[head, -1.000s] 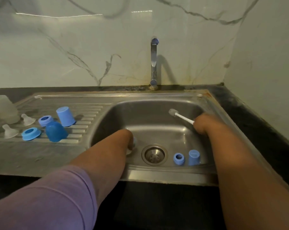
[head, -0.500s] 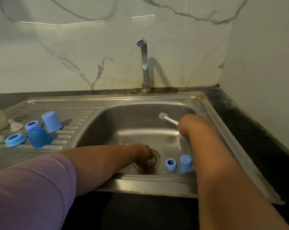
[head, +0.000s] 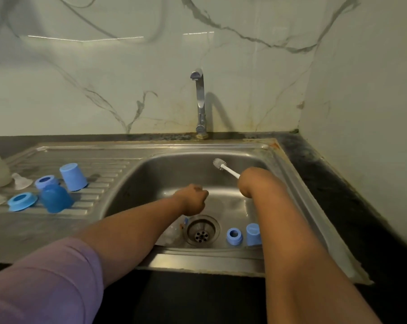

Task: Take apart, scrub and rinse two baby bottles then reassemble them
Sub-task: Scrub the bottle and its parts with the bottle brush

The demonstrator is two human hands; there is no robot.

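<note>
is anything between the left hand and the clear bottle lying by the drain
Nothing visible does. The left hand hovers over the basin just beyond the clear bottle, which lies beside the drain, partly hidden under the left forearm. The blue ring and cap sit across the drain.

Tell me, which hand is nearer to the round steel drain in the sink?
The left. The left hand hovers just above and behind the round steel drain. The right hand, holding the white bottle brush, is farther away, toward the basin's back right.
</note>
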